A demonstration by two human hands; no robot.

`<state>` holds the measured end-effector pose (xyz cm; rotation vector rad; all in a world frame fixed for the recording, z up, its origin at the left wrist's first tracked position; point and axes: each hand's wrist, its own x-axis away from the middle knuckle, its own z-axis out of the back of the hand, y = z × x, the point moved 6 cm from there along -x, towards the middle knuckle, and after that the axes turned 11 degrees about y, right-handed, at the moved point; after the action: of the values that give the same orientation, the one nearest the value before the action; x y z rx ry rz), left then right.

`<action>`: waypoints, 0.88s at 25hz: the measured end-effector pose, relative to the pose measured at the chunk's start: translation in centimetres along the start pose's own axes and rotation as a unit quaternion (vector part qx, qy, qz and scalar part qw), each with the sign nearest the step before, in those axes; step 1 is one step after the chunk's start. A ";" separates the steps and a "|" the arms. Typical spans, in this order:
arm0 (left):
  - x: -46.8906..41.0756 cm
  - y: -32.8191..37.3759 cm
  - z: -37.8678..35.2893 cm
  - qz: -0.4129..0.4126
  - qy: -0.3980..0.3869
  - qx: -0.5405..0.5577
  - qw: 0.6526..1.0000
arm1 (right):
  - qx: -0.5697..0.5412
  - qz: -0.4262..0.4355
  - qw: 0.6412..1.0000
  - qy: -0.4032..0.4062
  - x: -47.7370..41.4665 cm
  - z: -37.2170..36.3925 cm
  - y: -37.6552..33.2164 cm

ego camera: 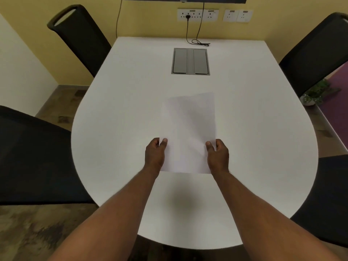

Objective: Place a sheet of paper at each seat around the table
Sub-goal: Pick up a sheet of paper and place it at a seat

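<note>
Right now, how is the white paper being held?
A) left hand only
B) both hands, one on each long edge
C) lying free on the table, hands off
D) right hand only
B: the left hand and the right hand each pinch a side edge of the white sheet of paper over the white rounded table.

White paper (pixel 189 132) lengthwise over table (pixel 113 110) middle, far end lifted.
</note>
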<state>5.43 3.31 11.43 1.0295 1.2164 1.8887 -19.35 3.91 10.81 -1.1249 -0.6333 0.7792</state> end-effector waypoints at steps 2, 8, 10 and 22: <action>0.5 0.6 1.4 -0.015 0.020 -0.005 1.000 | -0.008 0.015 1.000 -0.021 1.0 -0.2 -0.9; 4.4 1.0 5.8 -0.042 0.077 0.026 0.996 | 0.003 0.035 0.997 -0.070 3.5 -0.4 -3.2; 5.9 0.5 7.3 -0.047 0.100 0.041 0.993 | 0.041 0.050 0.995 -0.081 4.6 -0.7 -3.8; 9.5 -0.8 19.1 -0.033 0.199 0.074 0.977 | 0.057 0.119 0.979 -0.154 12.7 -4.8 -8.3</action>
<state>17.71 19.45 18.14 0.6872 1.6168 2.0379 -6.32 9.66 17.94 -0.9921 -0.7095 1.1963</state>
